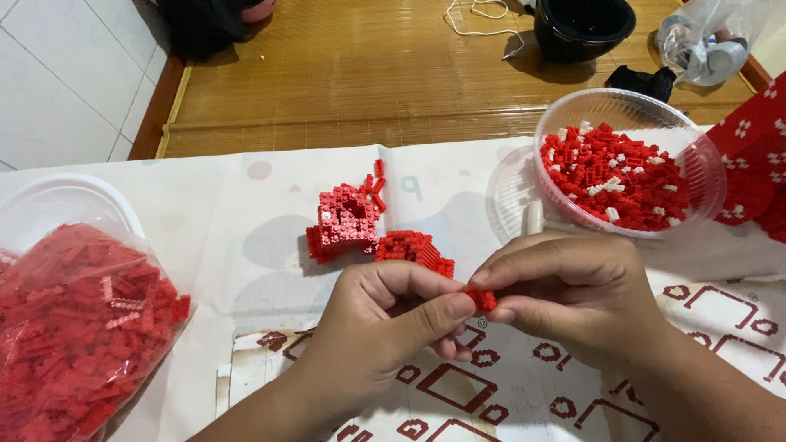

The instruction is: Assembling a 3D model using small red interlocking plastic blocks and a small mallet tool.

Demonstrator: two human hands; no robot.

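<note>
Both hands, left hand (385, 315) and right hand (565, 295), pinched a small red brick cluster (481, 298) above the printed sheet (458, 393), mid-assembly; next press likely needed careful stud alignment.

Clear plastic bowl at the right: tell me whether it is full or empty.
Partly full. The clear plastic bowl holds a heap of small red and white bricks across its bottom, well below the rim; it sits tilted toward the camera.

Your single head camera looks steeply down from close above the paper-covered table (246, 237), facing forward toward the bamboo mat (352, 74) beyond.
</note>
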